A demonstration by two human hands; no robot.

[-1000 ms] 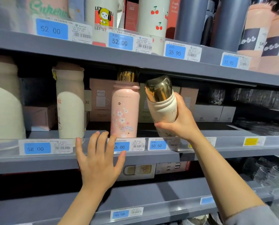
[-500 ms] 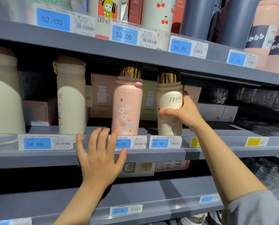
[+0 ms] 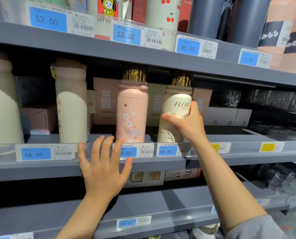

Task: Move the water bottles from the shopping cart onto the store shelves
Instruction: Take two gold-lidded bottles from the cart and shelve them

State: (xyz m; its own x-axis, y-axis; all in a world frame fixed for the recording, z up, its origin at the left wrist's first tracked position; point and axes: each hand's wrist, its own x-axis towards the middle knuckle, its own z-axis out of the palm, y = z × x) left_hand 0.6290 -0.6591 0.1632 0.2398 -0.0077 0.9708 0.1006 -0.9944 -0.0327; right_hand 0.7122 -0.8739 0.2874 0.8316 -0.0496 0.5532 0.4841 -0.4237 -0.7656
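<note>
Cream bottle (image 3: 175,107) — upright, gold cap up — in right hand (image 3: 187,125).

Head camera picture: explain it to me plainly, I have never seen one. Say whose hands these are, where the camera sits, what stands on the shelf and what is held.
There is no machine here. A person wears a camera on the head, so it looks forward and down at their own two arms. They face grey store shelves with blue price tags. On the middle shelf stand an upright pink flowered bottle with a gold cap and, beside it, a cream bottle lettered "FLOW". The right hand grips the cream bottle, which stands upright on the shelf. The left hand is open with fingers spread, in front of the shelf edge, holding nothing.
</note>
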